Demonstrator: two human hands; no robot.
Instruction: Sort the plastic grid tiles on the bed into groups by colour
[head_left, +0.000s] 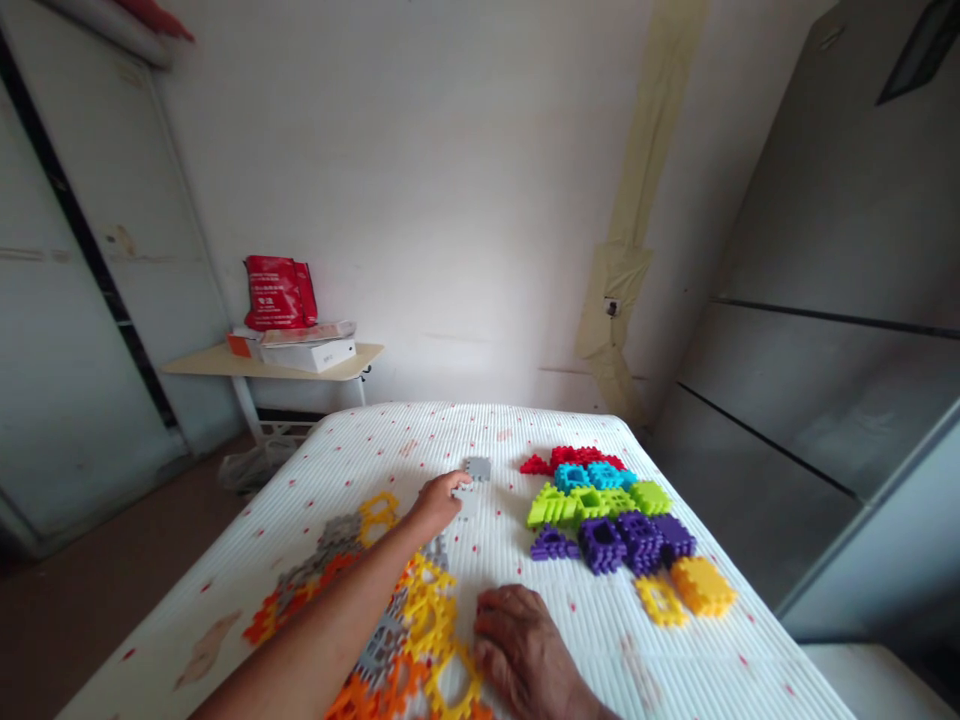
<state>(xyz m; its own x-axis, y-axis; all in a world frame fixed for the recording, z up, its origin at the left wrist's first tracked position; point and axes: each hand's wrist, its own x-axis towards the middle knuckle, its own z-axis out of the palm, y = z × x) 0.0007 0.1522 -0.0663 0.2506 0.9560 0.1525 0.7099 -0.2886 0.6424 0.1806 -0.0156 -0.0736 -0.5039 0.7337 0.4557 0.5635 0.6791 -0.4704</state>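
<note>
My left hand [439, 504] reaches forward over the white quilted bed cover. Its thumb and fingers close on a light grey interlocking tile [464, 493], partly hidden by the fingers. Just beyond lies a second, flat grey tile [478, 468]. Palm down on the cover, my right hand [525, 645] rests with its fingers loosely bent and nothing visible in them. Between my arms spreads a loose heap of yellow tiles [429, 605], orange tiles [401, 685] and grey tiles [382, 640], partly covered by my left forearm.
To the right stand sorted stacks of red [577, 457], turquoise [589, 476], lime green [585, 504], purple [626, 541] and yellow-orange tiles [703, 586]. A side table [202, 361] carries boxes and a red bag [279, 292]. A grey cabinet [810, 330] flanks the bed.
</note>
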